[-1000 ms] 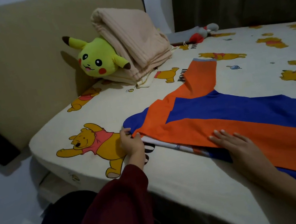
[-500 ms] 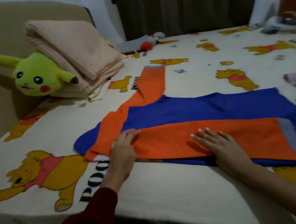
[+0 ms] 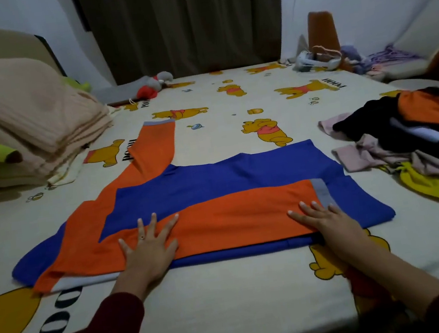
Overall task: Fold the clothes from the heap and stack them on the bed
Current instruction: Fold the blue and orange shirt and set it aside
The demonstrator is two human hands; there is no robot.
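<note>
Since the earlier frame the right hand (image 3: 329,221) has slid toward the grey cuff and the left hand (image 3: 148,248) has flattened. Both hands lie with fingers straight and spread, grasping nothing, pressing the folded orange sleeve against the blue-and-orange shirt (image 3: 215,183) at lower centre, probably to smooth it and set the crease. The other sleeve (image 3: 156,144) extends unfolded toward upper left. The heap (image 3: 409,135) waits at right on the bed (image 3: 230,299).

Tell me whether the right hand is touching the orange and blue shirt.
Touching. In the head view the right hand lies flat, fingers straight, on the orange and blue shirt beside the grey cuff, with no gap visible under the fingers.
</note>
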